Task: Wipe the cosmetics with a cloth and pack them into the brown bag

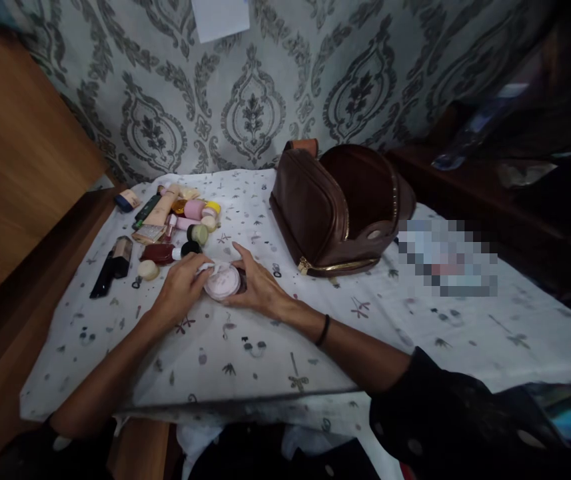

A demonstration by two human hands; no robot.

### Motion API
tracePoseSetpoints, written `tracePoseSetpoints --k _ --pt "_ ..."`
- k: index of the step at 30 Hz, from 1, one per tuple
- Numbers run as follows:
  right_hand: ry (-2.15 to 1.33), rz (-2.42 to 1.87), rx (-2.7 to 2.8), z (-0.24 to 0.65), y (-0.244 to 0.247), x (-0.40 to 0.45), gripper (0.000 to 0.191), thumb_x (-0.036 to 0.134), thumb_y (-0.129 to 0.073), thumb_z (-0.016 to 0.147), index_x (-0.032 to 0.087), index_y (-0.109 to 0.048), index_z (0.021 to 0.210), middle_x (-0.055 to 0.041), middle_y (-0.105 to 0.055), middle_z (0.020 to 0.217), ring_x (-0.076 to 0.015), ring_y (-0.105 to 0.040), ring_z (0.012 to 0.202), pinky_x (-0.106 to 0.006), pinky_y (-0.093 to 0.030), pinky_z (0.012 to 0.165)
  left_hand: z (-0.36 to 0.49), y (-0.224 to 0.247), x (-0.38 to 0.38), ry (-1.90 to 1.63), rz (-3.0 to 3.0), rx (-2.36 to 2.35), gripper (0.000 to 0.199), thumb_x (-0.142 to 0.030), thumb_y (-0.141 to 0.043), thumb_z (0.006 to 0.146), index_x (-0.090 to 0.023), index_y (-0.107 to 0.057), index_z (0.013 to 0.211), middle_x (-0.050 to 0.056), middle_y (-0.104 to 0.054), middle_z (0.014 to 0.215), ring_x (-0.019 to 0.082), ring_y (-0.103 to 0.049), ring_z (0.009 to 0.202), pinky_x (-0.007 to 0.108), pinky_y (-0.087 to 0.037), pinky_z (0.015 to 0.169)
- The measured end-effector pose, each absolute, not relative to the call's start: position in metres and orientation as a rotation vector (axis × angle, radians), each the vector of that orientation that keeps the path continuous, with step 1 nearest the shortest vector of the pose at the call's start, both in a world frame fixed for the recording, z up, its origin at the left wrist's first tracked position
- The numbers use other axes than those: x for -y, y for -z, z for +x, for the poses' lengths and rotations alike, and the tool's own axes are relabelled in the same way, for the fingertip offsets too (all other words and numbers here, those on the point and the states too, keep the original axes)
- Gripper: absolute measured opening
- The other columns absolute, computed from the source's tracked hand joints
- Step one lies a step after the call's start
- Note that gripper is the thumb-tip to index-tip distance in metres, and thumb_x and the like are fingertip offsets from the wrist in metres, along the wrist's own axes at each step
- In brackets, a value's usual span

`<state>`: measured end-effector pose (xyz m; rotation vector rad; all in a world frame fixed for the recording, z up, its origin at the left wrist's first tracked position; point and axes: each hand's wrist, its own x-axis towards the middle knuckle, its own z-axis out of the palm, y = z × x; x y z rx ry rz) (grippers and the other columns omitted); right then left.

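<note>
My right hand (260, 290) grips the side of a round cosmetic jar (222, 283) with a pale pinkish-white top, thumb and fingers curved around it. At the jar's left edge my left hand (181, 285) is closed, its fingers pinching a small white piece (206, 267) that looks like tissue or a wipe. Just beyond the left hand lies a dark red bottle (159, 253) with a white neck and black cap. A small cream-coloured round pot (148, 270) sits left of that hand, and a green-sided pot (197, 233) stands farther back.
A brown leather bag (310, 207) stands unzipped right of the hands. Several tubes and bottles, including a beige tube (162, 207), cluster at the back left. A blurred-out item (448, 260) lies at right. A patterned cloth (265, 373) covers the table; a curtain (252, 100) hangs behind.
</note>
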<state>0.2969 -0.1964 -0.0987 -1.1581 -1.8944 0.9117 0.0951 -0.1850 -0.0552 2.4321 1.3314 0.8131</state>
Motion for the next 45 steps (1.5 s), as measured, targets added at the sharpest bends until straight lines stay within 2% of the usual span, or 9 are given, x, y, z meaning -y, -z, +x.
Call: tracePoseSetpoints --k 11,18,22,26,30,34,37,42,45 --pt "-0.774 -1.145 1.974 0.295 0.099 0.198 0.111 0.036 -0.086 0.067 0.015 -0.023 0.156 -0.014 -0.065 0.124 -0.0312 -0.059 0.118 -0.047 -0.045 0.101 0.089 0.059 0.24 -0.799 2.479 -1.441 0.019 -0.031 -0.047 0.1 -0.02 -0.063 0.101 0.005 -0.063 0.097 0.021 -0.062 0.092 0.033 -0.05 0.083" --pt "-0.618 -1.086 2.118 0.297 0.104 0.195 0.092 0.04 -0.084 0.073 0.017 -0.038 0.149 -0.0152 -0.058 0.128 -0.0321 -0.052 0.12 -0.05 -0.043 0.102 0.103 0.068 0.254 -0.784 2.762 -1.351 0.019 -0.019 -0.048 0.098 -0.021 -0.063 0.109 0.007 -0.062 0.107 0.021 -0.062 0.099 0.033 -0.053 0.084" --pt "-0.59 -1.074 2.228 0.299 0.102 0.193 0.091 0.041 -0.085 0.071 0.013 -0.044 0.147 -0.0149 -0.057 0.118 -0.0316 -0.052 0.11 -0.049 -0.044 0.098 0.112 0.07 0.252 -0.771 2.929 -1.253 0.024 -0.012 -0.048 0.096 -0.02 -0.064 0.111 0.01 -0.062 0.111 0.024 -0.06 0.104 0.036 -0.055 0.083" --pt "-0.612 -1.035 2.261 0.303 0.1 0.19 0.082 0.037 -0.081 0.076 0.016 -0.046 0.147 -0.011 -0.054 0.111 -0.0276 -0.05 0.103 -0.044 -0.045 0.095 0.111 0.075 0.25 -0.742 3.078 -1.143 0.031 -0.007 -0.045 0.094 -0.021 -0.065 0.113 0.011 -0.061 0.114 0.024 -0.057 0.105 0.036 -0.055 0.081" --pt "-0.631 -1.009 2.261 0.305 0.101 0.189 0.083 0.041 -0.083 0.074 0.018 -0.048 0.146 -0.0093 -0.052 0.11 -0.0276 -0.048 0.104 -0.045 -0.045 0.096 0.097 0.079 0.25 -0.739 3.037 -1.102 0.034 -0.005 -0.043 0.092 -0.023 -0.065 0.112 0.01 -0.058 0.12 0.023 -0.055 0.108 0.035 -0.055 0.083" --pt "-0.643 -0.985 2.24 0.305 0.103 0.189 0.084 0.039 -0.085 0.073 0.021 -0.048 0.146 -0.0097 -0.054 0.114 -0.0282 -0.05 0.108 -0.046 -0.045 0.098 0.084 0.079 0.248 -0.726 2.927 -1.113 0.035 -0.001 -0.045 0.088 -0.022 -0.066 0.106 0.011 -0.055 0.121 0.024 -0.053 0.112 0.037 -0.053 0.087" --pt "-0.643 -0.969 2.231 0.306 0.105 0.188 0.083 0.04 -0.085 0.073 0.017 -0.05 0.145 -0.0127 -0.056 0.121 -0.0299 -0.05 0.115 -0.047 -0.044 0.102 0.077 0.078 0.245 -0.721 2.848 -1.131 0.035 0.0 -0.046 0.085 -0.021 -0.066 0.106 0.012 -0.053 0.121 0.025 -0.053 0.114 0.036 -0.052 0.088" --pt "-0.644 -0.933 2.225 0.305 0.107 0.186 0.073 0.036 -0.085 0.074 0.017 -0.054 0.138 -0.014 -0.06 0.129 -0.0305 -0.053 0.122 -0.049 -0.042 0.106 0.069 0.076 0.238 -0.693 2.715 -1.239 0.028 -0.007 -0.048 0.085 -0.021 -0.065 0.103 0.009 -0.055 0.114 0.022 -0.057 0.106 0.033 -0.052 0.089" --pt "-0.661 -0.96 2.155 0.304 0.107 0.187 0.073 0.034 -0.083 0.075 0.017 -0.052 0.14 -0.0149 -0.061 0.132 -0.0306 -0.054 0.124 -0.049 -0.042 0.106 0.067 0.073 0.233 -0.679 2.663 -1.334 0.028 -0.008 -0.046 0.085 -0.021 -0.064 0.102 0.008 -0.056 0.114 0.022 -0.058 0.106 0.034 -0.051 0.093"
